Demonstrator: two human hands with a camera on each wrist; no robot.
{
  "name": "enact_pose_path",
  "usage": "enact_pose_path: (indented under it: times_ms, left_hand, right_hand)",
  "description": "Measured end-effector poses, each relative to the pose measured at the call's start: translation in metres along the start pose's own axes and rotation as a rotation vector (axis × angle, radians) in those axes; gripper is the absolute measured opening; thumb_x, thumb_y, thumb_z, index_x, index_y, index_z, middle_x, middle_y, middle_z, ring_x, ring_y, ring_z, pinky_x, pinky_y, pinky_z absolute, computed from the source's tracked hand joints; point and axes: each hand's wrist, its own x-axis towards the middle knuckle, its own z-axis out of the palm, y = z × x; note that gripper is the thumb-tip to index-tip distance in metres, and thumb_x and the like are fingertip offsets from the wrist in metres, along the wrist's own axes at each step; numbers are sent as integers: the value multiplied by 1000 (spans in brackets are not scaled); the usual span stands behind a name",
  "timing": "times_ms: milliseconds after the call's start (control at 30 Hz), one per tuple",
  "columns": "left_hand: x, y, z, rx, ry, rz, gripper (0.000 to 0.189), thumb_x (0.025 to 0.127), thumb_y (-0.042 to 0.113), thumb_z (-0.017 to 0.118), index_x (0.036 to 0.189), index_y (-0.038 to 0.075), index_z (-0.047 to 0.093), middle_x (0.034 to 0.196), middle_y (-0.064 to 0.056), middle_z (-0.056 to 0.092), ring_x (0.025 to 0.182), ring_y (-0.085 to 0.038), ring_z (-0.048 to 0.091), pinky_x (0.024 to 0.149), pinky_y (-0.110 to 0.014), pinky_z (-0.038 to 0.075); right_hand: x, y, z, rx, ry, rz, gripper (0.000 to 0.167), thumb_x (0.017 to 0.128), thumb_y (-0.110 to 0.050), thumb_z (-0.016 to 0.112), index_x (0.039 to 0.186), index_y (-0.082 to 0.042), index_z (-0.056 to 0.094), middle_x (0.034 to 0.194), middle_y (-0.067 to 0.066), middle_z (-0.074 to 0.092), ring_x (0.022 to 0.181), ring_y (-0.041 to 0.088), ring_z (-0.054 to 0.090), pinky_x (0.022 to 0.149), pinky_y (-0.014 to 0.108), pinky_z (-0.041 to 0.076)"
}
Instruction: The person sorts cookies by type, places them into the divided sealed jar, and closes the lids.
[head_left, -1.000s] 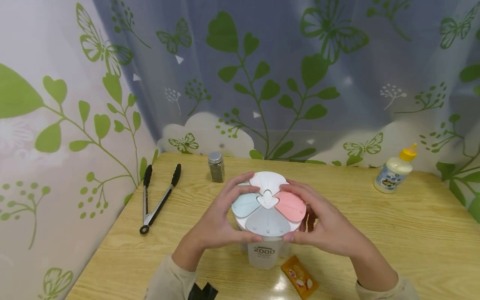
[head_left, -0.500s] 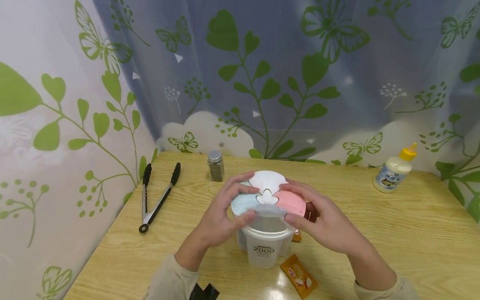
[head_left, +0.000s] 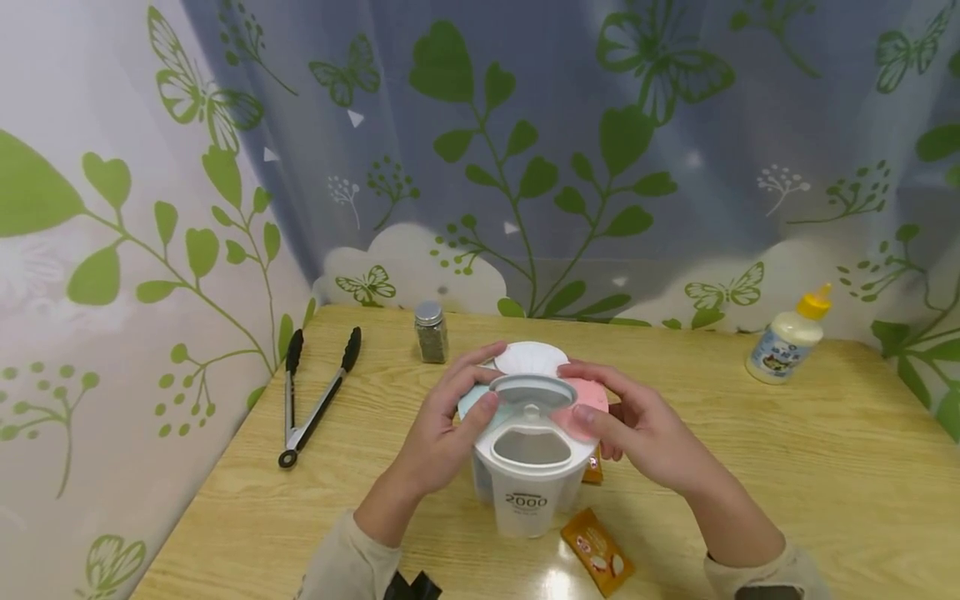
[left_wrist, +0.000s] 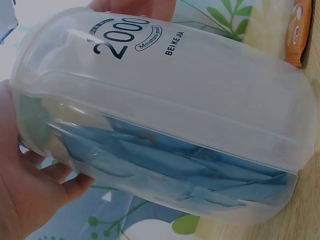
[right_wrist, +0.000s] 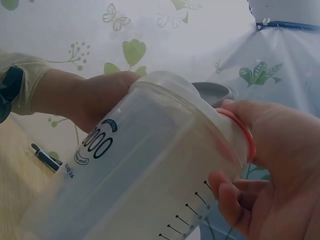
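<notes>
A clear plastic storage canister (head_left: pixel 525 504) marked 2000 stands upright on the table. Its round lid (head_left: pixel 487 446) has white, light blue and pink flaps; the grey flap (head_left: pixel 534 390) stands raised, leaving the front opening uncovered. My left hand (head_left: pixel 442 433) grips the lid's left side, thumb on top near the blue flap. On the opposite side my right hand (head_left: pixel 645 429) holds the rim, its thumb over the pink flap (head_left: pixel 577 423). Blue packets (left_wrist: pixel 175 165) fill one compartment in the left wrist view. The right wrist view shows measuring marks (right_wrist: pixel 187 212) on the wall.
An orange snack packet (head_left: pixel 597 552) lies just in front of the canister, another (head_left: pixel 593 467) beside it. Tongs (head_left: pixel 318 404) lie spread at left. A small spice jar (head_left: pixel 431 333) stands behind, and a yellow-capped bottle (head_left: pixel 786 342) at back right. A black object (head_left: pixel 412 586) shows at the front edge.
The grey flap has swung up and back from lying flat, uncovering the front opening. Both thumbs have moved up from the front rim onto the lid's top. The canister has stayed in place.
</notes>
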Motion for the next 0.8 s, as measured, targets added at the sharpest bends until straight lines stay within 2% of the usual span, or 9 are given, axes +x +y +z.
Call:
enact_pose_path:
  times_ms: [67, 167, 300, 400, 467, 600, 800]
  left_hand:
    - [-1, 0, -1, -1, -11, -8, 17, 102, 12, 49, 109, 8, 64, 152, -5, 47, 144, -24, 41, 113, -56, 35]
    - [0, 0, -2, -7, -16, -20, 18, 104, 14, 47, 109, 8, 64, 153, -4, 46, 144, -24, 40, 114, -56, 34]
    - [2, 0, -1, -15, -7, -13, 18, 104, 14, 47, 106, 7, 64, 150, -6, 50, 144, -23, 41, 116, -54, 33]
    - [3, 1, 2, -13, 6, 3, 18, 104, 14, 48, 105, 6, 64, 147, -7, 53, 144, -22, 42, 117, -51, 33]
    - [3, 1, 3, -5, 13, 9, 18, 104, 14, 48, 104, 6, 64, 146, -7, 54, 144, -23, 42, 117, -50, 34]
    - [2, 1, 2, 13, 24, 3, 17, 103, 14, 48, 103, 7, 63, 147, -8, 53, 143, -23, 44, 116, -50, 35]
    - [2, 0, 1, 19, 23, -4, 16, 103, 14, 48, 102, 6, 63, 148, -7, 52, 143, -23, 44, 117, -50, 35]
  right_hand:
    - [1, 3, -2, 39, -27, -6, 45, 101, -5, 54, 145, -11, 47, 111, 1, 59, 55, 16, 51, 49, 29, 47]
    - [2, 9, -6, 91, -75, -40, 48, 102, -3, 51, 148, -7, 42, 106, -1, 59, 56, 18, 51, 50, 30, 47]
    - [-1, 19, -16, 145, -125, -105, 49, 104, -2, 46, 151, -2, 35, 125, -1, 58, 57, 20, 52, 52, 32, 49]
    - [-8, 29, -26, 160, -150, -137, 47, 108, -10, 39, 153, 0, 30, 141, -1, 51, 57, 21, 52, 52, 33, 49]
    - [-14, 38, -32, 164, -156, -142, 47, 110, -16, 33, 153, 1, 28, 147, -2, 48, 56, 22, 52, 51, 34, 49]
    - [-22, 58, -37, 154, -113, -66, 47, 110, -17, 31, 154, -2, 29, 145, -6, 53, 55, 21, 51, 49, 34, 48]
    - [-18, 95, -33, 103, -21, 161, 53, 102, -11, 56, 151, -6, 37, 134, -6, 59, 54, 11, 48, 48, 29, 46]
